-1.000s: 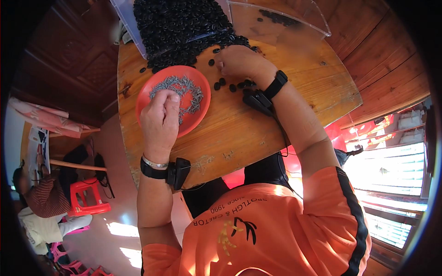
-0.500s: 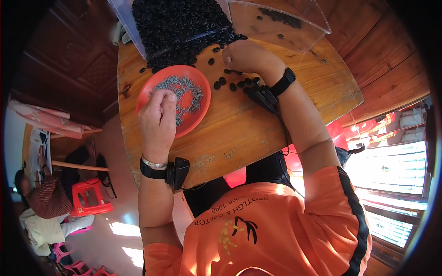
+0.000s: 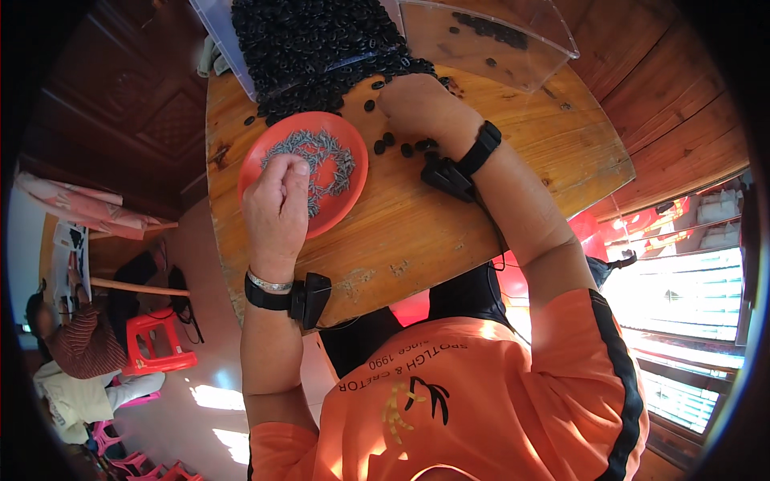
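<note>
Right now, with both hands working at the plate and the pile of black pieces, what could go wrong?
1. The orange plate of small grey metal parts sits near the edge of the wooden table; the left hand resting over it could tip it off.
2. Loose black pieces lie scattered by the right hand; a sweep might roll some off or into the plate.

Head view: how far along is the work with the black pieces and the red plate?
Done: little shows; a few black pieces lie in the clear tray. In hand: left hand over the red plate of small grey parts, right hand among loose black pieces. Left: the big black heap.
</note>
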Motion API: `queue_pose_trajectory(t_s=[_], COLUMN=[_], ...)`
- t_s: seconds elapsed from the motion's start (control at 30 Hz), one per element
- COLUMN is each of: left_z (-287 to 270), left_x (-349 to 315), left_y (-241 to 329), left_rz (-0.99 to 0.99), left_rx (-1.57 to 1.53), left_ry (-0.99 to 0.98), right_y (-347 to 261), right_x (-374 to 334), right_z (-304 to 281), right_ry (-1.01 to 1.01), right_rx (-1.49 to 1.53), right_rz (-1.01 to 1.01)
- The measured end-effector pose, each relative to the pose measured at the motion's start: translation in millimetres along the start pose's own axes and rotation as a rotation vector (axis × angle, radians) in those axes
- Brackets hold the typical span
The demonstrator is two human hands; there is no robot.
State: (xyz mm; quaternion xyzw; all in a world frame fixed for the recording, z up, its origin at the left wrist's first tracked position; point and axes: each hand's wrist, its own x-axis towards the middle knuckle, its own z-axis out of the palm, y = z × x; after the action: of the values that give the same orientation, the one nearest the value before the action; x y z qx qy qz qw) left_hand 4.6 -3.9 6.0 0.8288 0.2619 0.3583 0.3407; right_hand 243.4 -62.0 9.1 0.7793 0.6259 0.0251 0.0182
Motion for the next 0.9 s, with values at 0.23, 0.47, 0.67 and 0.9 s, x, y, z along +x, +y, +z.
queue_pose_trajectory(t_s=[0.23, 0.47, 0.67, 0.9], left_z=[1, 0, -4, -2], left_x=[2, 3, 4, 5], left_y=[0, -3, -1, -7], left_rz=[-0.036, -0.045, -0.245, -0.326], left_rx=[-0.044, -0.106, -0.322, -0.438], left_ry=[-0.025, -0.016, -0.074, -0.211], right_y=[-8, -3, -28, -65], right_x=[-5, -1, -1, -11], right_z=[2, 1, -9, -3], right_ry=[0.153, 0.151, 0.194, 0.126], right_rx=[-0.032, 0.012, 1.070, 1.446], right_rz=[-0.107, -0.087, -0.280, -0.397])
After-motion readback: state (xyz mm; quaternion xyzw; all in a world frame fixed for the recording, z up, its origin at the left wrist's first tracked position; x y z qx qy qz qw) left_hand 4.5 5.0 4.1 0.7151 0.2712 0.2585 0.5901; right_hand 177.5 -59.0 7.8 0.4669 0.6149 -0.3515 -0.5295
